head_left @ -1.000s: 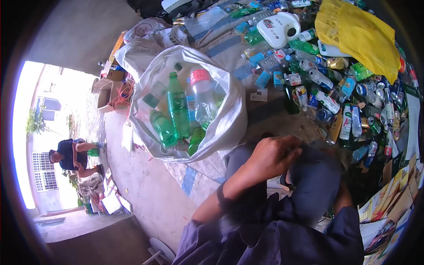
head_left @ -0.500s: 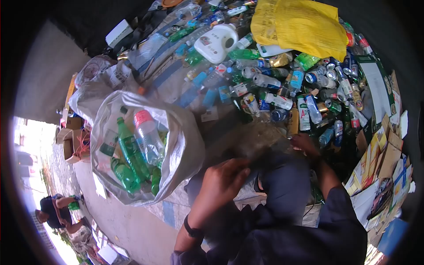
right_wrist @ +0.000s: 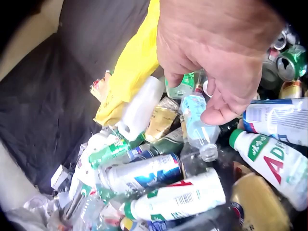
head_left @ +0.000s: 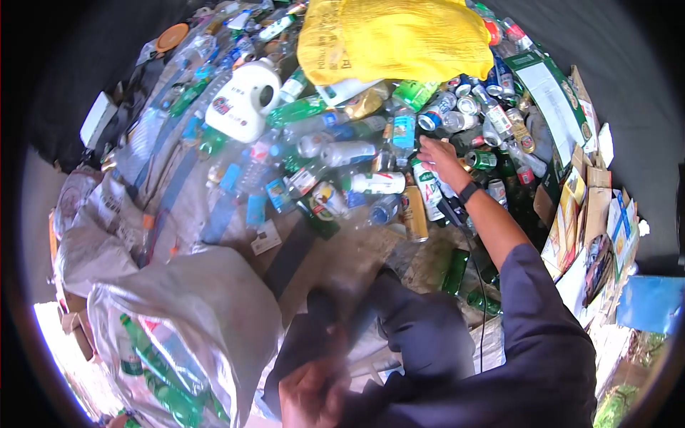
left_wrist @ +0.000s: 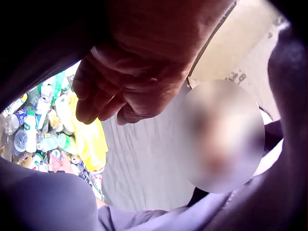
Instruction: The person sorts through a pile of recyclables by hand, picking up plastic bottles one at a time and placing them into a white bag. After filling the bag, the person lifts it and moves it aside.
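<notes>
My right hand point(head_left: 442, 162) reaches over the pile of cans and bottles. In the right wrist view its thumb and fingers are spread above a clear bottle with a light-blue label point(right_wrist: 194, 113), the thumb tip overlapping it. A white bottle with a green cap point(right_wrist: 272, 161) lies just beside the hand, near a blue-and-white can point(right_wrist: 279, 118). My left hand point(head_left: 314, 391), blurred in the head view, is low by my leg. Its fingers hang loosely curled with nothing in them in the left wrist view, where the hand point(left_wrist: 139, 79) is close to the camera.
An open white sack point(head_left: 207, 285) with green and clear bottles stands at the left. A yellow sack point(head_left: 392, 43) and a white jug point(head_left: 245, 100) lie on the pile's far side. Flattened cardboard point(head_left: 564, 228) is stacked at the right. A black cable point(head_left: 479, 307) hangs from the right wrist.
The head view has swung right, so the white sack sits lower left. My right hand has come out from beside my leg and over the pile. The left hand has dropped lower in view.
</notes>
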A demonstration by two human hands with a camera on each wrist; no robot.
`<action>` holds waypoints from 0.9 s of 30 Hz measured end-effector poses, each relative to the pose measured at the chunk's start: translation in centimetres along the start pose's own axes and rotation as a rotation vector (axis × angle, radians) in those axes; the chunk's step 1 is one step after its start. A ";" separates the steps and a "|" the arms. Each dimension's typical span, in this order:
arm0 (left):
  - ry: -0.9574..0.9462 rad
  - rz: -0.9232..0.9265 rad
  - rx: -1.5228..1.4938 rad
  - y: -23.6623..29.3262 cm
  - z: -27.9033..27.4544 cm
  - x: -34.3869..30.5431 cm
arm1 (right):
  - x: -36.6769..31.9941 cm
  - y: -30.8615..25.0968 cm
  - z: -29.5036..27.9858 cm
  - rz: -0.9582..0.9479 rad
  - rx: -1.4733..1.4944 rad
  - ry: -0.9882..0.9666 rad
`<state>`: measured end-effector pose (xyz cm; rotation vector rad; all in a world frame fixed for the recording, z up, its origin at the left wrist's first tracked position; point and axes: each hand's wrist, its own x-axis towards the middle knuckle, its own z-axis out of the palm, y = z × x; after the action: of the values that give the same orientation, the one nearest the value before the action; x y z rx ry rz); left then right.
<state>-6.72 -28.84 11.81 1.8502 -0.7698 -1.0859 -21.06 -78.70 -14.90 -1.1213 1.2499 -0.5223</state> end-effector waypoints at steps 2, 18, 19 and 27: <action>0.033 0.139 0.051 0.9 0.2 1.2 | 2.9 -1.3 0.6 0.010 0.008 0.118; -0.039 0.079 0.024 1.2 -0.9 4.4 | 12.8 -5.8 4.9 -0.209 -0.236 0.441; -0.052 0.065 0.028 1.1 -0.9 4.3 | 13.2 -5.9 4.9 -0.138 -0.262 0.434; -0.064 0.104 0.022 0.7 -1.4 4.4 | 14.4 -4.7 4.4 -0.074 -0.081 0.374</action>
<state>-3.57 -32.26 11.15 1.7807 -0.9086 -1.0779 -11.62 -90.95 -17.94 -1.1754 1.5672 -0.7690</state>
